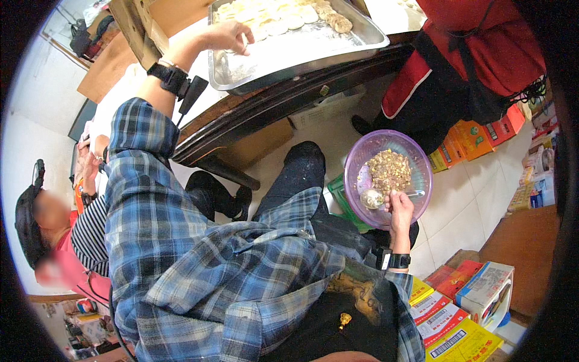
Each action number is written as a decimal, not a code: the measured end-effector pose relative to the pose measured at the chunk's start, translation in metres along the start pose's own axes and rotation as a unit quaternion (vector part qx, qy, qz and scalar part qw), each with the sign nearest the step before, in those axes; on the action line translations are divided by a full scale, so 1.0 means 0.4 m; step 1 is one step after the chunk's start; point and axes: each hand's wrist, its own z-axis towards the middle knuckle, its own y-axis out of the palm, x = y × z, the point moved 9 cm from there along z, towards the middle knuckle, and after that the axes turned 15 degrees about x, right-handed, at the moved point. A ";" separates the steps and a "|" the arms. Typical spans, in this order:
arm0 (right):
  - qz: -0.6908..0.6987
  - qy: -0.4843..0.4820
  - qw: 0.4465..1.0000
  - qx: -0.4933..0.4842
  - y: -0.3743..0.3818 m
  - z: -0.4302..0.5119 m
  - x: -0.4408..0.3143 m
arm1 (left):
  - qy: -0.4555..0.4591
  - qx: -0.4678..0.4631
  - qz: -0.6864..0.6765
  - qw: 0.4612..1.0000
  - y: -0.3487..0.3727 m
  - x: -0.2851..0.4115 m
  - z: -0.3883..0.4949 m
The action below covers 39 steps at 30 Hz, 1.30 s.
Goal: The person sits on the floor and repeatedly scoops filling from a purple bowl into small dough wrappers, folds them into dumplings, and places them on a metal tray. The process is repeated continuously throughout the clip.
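My left hand (233, 37) reaches over the near left part of a metal tray (298, 59), its fingers bent and apart with nothing visible between them. Rows of pale, flat dough pieces (271, 18) lie across the far side of the tray, and a browner twisted row (334, 17) lies at their right end. At my right side, my right hand (400, 209) grips a metal spoon (372, 198) by its handle inside a purple plastic bowl (351, 181). Brown minced filling (390, 169) with yellow bits sits in that bowl, beyond the spoon.
The tray stands on a dark-edged table (253, 105). A green plastic object (341, 194) shows under the bowl. One person in red and black (479, 59) is at the right; another in a striped sleeve (90, 235) is at the left. Cartons (448, 316) are stacked at lower right.
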 end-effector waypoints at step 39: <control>0.014 0.007 1.000 -0.009 -0.011 -0.044 0.012 | -0.169 0.131 -0.645 0.733 0.083 -0.083 0.041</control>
